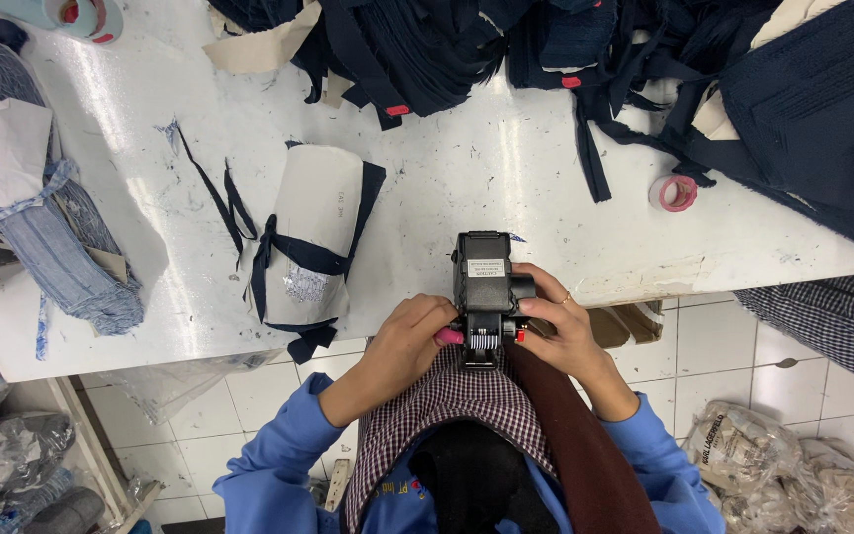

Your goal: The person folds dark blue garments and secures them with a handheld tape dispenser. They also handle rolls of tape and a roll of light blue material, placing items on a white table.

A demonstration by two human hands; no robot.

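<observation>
Landmark: black handheld labelling gun [484, 297], held at the near edge of the white counter [447, 168], just over the person's lap.

- Left hand [409, 341]: fingers closed on the gun's left side, thumb at the small pink knob low on its body.
- Right hand [557, 321]: fingers wrapped round the gun's right side, ring visible on one finger. Both hands gripping it.
- Small white rectangular label on top of the gun; print too small to make out.
- Just beyond-left of the gun: white fabric roll [310, 237] tied with dark navy strips, lying flat on the counter. Faint print patch on it, unreadable.
- Far left of the gun: folded light-blue denim bundle [71, 252], white piece on top, partly cut off by the frame edge.
- Right-beyond the gun: pink tape roll [673, 193], lying flat, touching loose navy strips.
- Far side of the counter: stacks of navy fabric pieces [427, 44], small pink tags at the edges; stack tops cut off.
- Far-left corner: tape roll with red core [81, 15], cropped.
- Floor right of the gun: clear plastic bags [793, 465] of pale material, contents unclear.
</observation>
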